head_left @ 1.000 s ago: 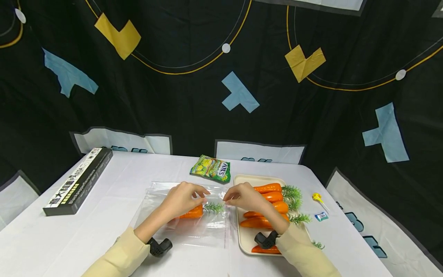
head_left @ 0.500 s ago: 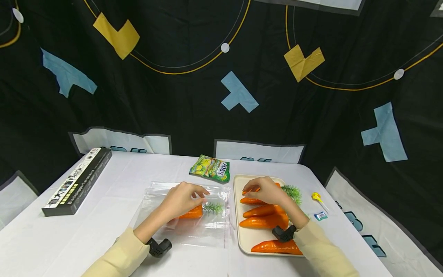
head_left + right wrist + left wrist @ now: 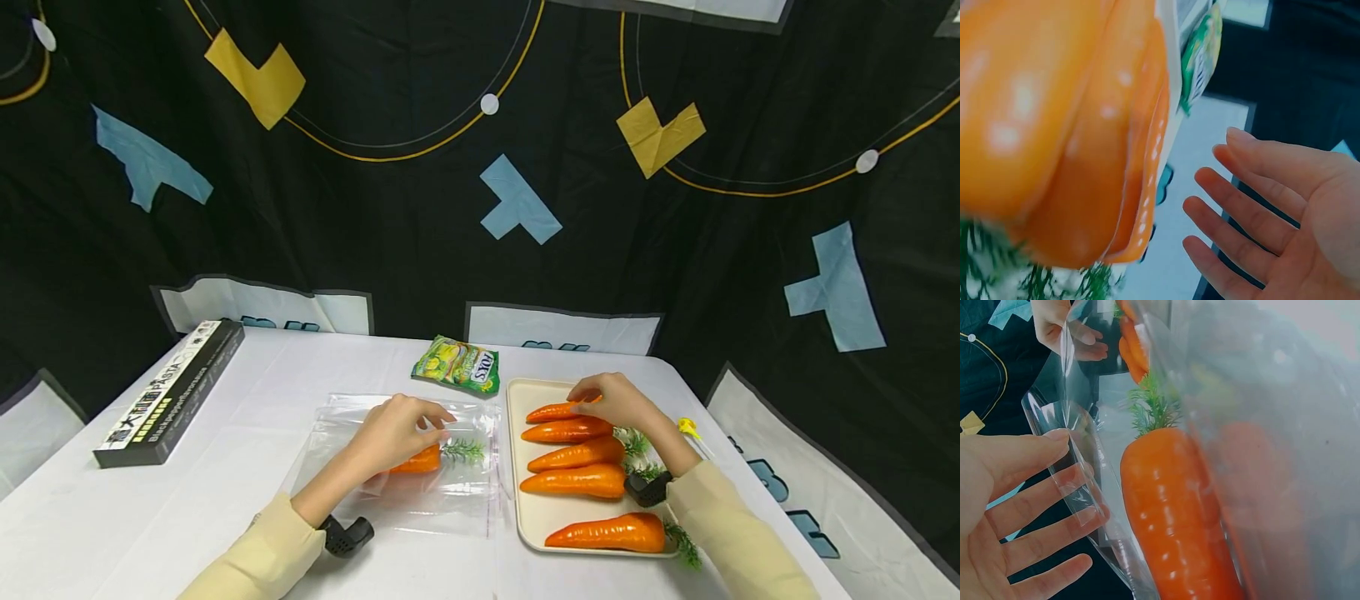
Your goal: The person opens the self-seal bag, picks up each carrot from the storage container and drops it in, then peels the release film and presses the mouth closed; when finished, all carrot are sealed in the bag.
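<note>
- Left hand (image 3: 397, 432): thumb set against fingers, pinching a lifted layer of thin film; the lower fingers are fairly straight and show through it in the left wrist view.
- Bag (image 3: 450, 504): clear plastic, glossy, wrinkled, rectangular, lying on the table under the left hand.
- Bagged carrot (image 3: 418, 460): bright orange, smooth and shiny, tapered, with shallow dimples and a feathery green tuft; inside the bag, tuft toward the tray.
- Right hand (image 3: 618, 400): fingers loosely bent and slightly spread, nothing between them in the right wrist view; over the far end of the tray, contact with the farthest carrot uncertain.
- Tray (image 3: 534, 521): cream, shallow, rectangular, rounded corners; just right of the bag.
- Tray carrots (image 3: 573, 481): five, glossy orange, tapered, tips toward the bag; four sit close together, the nearest apart, its green fronds overhanging the rim.
- Packet (image 3: 456, 365): green and yellow, crinkled, pillow-shaped, beyond the bag.
- Carton (image 3: 171, 396): black and white, long, flat, lettered "PASTA"; at the table's left.
- Lollipop (image 3: 687, 428): yellow head, pale stick, beside the right forearm.
- Table (image 3: 225, 508): covered in smooth white cloth.
</note>
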The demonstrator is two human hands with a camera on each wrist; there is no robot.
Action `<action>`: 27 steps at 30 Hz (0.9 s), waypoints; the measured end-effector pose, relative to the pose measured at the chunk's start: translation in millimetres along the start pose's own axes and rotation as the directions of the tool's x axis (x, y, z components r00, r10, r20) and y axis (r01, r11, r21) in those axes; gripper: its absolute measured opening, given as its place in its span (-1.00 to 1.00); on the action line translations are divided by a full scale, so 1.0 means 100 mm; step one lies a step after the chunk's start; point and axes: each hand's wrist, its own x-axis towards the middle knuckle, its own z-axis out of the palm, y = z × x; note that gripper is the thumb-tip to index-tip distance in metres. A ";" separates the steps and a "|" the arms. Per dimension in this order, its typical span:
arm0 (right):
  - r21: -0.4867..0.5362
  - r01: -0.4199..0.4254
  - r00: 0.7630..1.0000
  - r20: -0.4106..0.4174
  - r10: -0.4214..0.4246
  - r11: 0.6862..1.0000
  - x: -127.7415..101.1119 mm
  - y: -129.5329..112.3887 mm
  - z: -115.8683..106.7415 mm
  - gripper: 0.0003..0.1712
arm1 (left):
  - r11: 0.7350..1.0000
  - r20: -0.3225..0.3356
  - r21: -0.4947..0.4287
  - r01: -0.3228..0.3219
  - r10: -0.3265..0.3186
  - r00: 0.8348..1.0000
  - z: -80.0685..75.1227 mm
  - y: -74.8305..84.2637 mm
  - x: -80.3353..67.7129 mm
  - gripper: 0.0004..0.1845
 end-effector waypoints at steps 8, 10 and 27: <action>-0.020 -0.037 0.999 0.029 0.038 0.999 0.00 0.24 -0.11 -0.78 | 1.000 0.004 0.000 0.009 -0.009 1.000 0.00 0.02 0.00 -0.86; -0.021 -0.029 0.998 0.046 0.030 0.999 0.00 0.28 -0.13 -0.78 | 1.000 0.004 -0.003 0.009 -0.009 1.000 0.00 0.02 0.00 -0.86; -0.034 -0.063 0.992 0.112 0.066 0.997 0.09 0.62 -0.12 -0.71 | 1.000 0.005 -0.010 0.005 -0.005 1.000 0.02 0.00 0.01 -0.86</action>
